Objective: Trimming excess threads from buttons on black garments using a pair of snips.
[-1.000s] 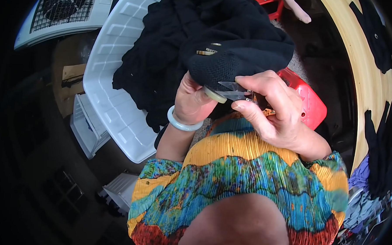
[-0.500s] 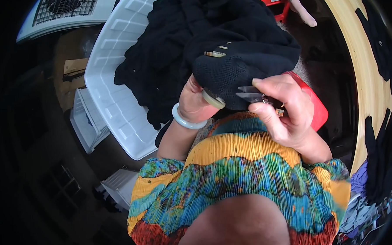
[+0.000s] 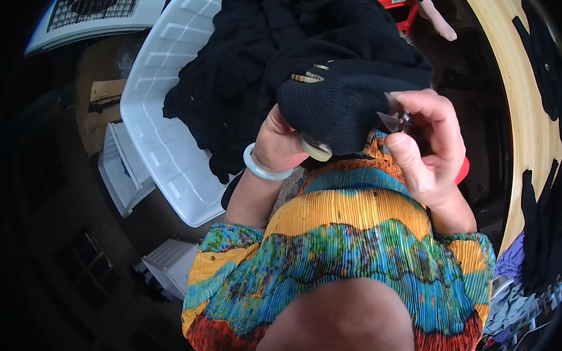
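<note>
My left hand [image 3: 278,147], with a pale bangle at the wrist, is tucked under a black knit garment [image 3: 334,112] and bunches its fabric up over the fingers. Striped beige buttons [image 3: 307,78] show on the garment's upper side. A larger pale button [image 3: 317,151] sits at the fold beside my left fingertips. Pinched between the thumb and fingers of my right hand [image 3: 433,138] are small thread snips [image 3: 391,122], their blades pointing left toward the knit, near its right edge. Whether the blade tips touch the fabric I cannot tell.
More black garments [image 3: 227,104] are heaped in a large white plastic tub [image 3: 165,108] ahead and left. Smaller white baskets [image 3: 124,168] stand beside it. A red stool [image 3: 395,0] is at the back, near another person's foot [image 3: 439,20]. Along the right runs a wooden tabletop [image 3: 508,72] with black garments.
My right hand has drawn the snips to the right, away from the middle of the knit, and their blades look wider apart. My left hand and the garment have barely shifted.
</note>
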The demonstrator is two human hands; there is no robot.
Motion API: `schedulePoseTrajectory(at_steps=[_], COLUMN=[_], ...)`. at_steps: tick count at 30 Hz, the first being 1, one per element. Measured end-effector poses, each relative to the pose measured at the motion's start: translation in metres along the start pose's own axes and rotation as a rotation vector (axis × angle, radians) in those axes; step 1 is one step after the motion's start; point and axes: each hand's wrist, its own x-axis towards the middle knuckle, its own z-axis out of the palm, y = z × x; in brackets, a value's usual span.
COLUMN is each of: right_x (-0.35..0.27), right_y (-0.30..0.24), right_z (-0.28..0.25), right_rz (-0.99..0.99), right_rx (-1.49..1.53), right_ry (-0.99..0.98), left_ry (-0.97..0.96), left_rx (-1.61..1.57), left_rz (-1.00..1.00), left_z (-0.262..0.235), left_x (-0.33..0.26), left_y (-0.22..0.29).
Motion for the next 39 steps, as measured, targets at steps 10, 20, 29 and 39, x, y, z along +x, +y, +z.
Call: schedulePoseTrajectory(at_steps=[10, 20, 29, 39], right_x=[0.003, 0.01, 0.013, 0.017], right_y=[0.018, 0.018, 0.025, 0.019], right_z=[0.0, 0.011, 0.003, -0.004], right_rz=[0.199, 0.568, 0.525, 0.26], right_rx=[0.089, 0.393, 0.314, -0.073], right_ry=[-0.185, 0.016, 0.061, 0.044], left_ry=[-0.132, 0.411, 0.176, 0.155], left_rx=[-0.15, -0.052, 0.234, -0.041], left_rz=[0.074, -0.173, -0.192, -0.317], left_z=[0.015, 0.035, 0.03, 0.034], left_x=[0.01, 0.029, 0.016, 0.021], left_y=[0.006, 0.007, 0.013, 0.014])
